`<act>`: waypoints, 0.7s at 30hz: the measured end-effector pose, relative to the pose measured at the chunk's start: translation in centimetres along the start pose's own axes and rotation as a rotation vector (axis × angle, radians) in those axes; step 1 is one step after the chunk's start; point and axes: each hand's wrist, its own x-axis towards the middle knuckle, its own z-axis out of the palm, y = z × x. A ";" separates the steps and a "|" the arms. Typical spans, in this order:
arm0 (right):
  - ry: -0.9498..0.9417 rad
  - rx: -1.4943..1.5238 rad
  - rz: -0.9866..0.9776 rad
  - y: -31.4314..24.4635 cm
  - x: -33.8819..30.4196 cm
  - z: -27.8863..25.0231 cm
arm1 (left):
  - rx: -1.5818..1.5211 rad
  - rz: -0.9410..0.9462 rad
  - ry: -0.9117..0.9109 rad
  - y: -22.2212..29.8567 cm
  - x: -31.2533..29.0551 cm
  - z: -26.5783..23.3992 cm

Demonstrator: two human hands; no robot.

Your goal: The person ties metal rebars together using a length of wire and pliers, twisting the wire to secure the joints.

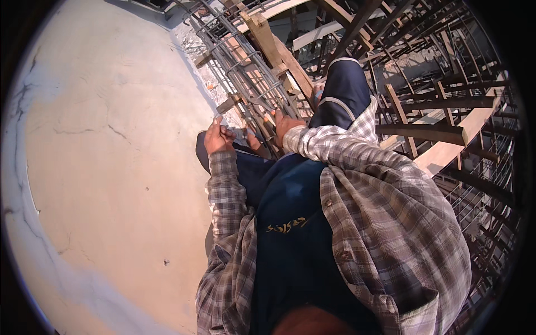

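A cage of steel rebar (pixel 245 61), long bars tied with cross stirrups, runs away from me between my knees. My left hand (pixel 219 138) is raised over my left knee, beside the cage, its fingers curled together. Anything pinched in it is too small to make out. My right hand (pixel 287 125) is at the near end of the cage, against the right-hand bars, with its fingers bent. What it grips, if anything, is hidden among the bars. A short wooden block (pixel 228 104) sits crosswise at the cage's left side, just beyond my left hand.
A smooth, cracked concrete surface (pixel 111 167) spreads along the left. Timber boards (pixel 268 42) stand along the cage's far right side. At right, wooden beams (pixel 430 133) and poles form dense scaffolding with gaps dropping to a lower level. My bent knees (pixel 347 84) flank the cage.
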 end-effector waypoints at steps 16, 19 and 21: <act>-0.711 1.475 0.054 2.7 5.2 -5.7 | -0.030 -0.083 -0.203 -2.6 0.1 5.6; -1.037 1.657 0.038 1.1 4.0 -8.7 | -0.109 -0.053 -0.325 -2.8 1.5 5.9; -0.920 1.565 0.012 1.5 5.8 -7.3 | -0.055 -0.014 -0.303 -2.6 2.8 6.3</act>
